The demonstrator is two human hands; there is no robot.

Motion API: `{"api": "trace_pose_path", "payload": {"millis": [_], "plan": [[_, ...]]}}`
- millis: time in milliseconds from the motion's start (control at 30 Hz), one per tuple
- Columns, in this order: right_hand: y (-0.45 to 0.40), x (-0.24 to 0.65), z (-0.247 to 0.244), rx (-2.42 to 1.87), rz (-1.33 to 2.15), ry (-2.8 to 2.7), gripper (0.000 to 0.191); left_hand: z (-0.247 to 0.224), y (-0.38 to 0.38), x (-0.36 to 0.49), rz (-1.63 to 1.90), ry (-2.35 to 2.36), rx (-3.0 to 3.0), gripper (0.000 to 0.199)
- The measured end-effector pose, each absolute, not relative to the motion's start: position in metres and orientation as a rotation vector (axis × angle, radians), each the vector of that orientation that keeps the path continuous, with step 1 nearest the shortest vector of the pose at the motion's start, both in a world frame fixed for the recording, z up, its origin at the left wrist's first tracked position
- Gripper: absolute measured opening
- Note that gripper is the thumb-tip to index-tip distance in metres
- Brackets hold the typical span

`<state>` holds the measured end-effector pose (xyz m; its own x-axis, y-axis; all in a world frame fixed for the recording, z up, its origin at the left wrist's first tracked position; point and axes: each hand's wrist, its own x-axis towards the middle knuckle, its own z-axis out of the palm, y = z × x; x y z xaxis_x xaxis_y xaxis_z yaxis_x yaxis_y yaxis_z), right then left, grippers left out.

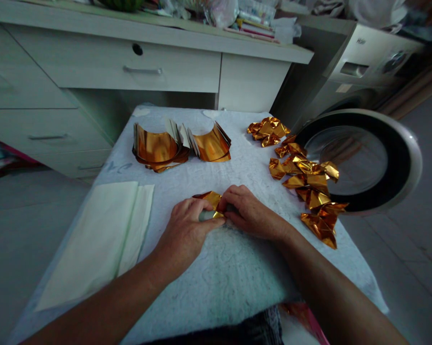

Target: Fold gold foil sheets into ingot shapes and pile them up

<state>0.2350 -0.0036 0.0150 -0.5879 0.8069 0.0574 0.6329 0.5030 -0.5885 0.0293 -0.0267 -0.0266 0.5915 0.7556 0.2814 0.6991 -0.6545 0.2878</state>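
Between my two hands, low over the cloth-covered table, is a sheet of gold foil paper (211,197), partly folded, with a pale grey-green side showing. My left hand (189,218) is closed on its left part, thumb stretched along the near edge. Fingers of my right hand (246,211) pinch the right end. Much of the paper is covered by my fingers. Beyond my hands stand two curved stacks of gold foil sheets, a left stack (156,146) and a right stack (212,143). Folded gold foil pieces (316,184) lie in a loose row at the right edge.
White paper sheets (90,239) lie at the table's left side. A washing machine with its round door (359,160) open stands close to the right edge. White drawers (140,64) and a cluttered counter (187,28) are behind the table (216,282).
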Motion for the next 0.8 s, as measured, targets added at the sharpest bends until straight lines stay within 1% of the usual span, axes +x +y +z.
{"api": "trace_pose_path", "payload": {"millis": [200, 433, 500, 667, 800], "plan": [[-0.004, 0.236, 0.018, -1.218, 0.787, -2.422, 0.014, -0.024, -0.026, 0.029, 0.619, 1.209, 2.628, 0.039], [-0.004, 0.238, 0.022, -1.186, 0.828, -2.436, 0.022, -0.023, -0.025, 0.029, 0.673, 1.177, 2.610, 0.040], [-0.004, 0.237, 0.021, -1.201, 0.816, -2.427, 0.020, -0.023, -0.025, 0.028, 0.688, 1.165, 2.604, 0.040], [-0.007, 0.231, 0.015, -1.267, 0.730, -2.412, 0.004, -0.020, -0.024, 0.026, 0.714, 1.136, 2.581, 0.034], [-0.008, 0.228, 0.013, -1.293, 0.674, -2.424, 0.005, -0.017, -0.025, 0.023, 0.751, 1.094, 2.549, 0.031]]}}
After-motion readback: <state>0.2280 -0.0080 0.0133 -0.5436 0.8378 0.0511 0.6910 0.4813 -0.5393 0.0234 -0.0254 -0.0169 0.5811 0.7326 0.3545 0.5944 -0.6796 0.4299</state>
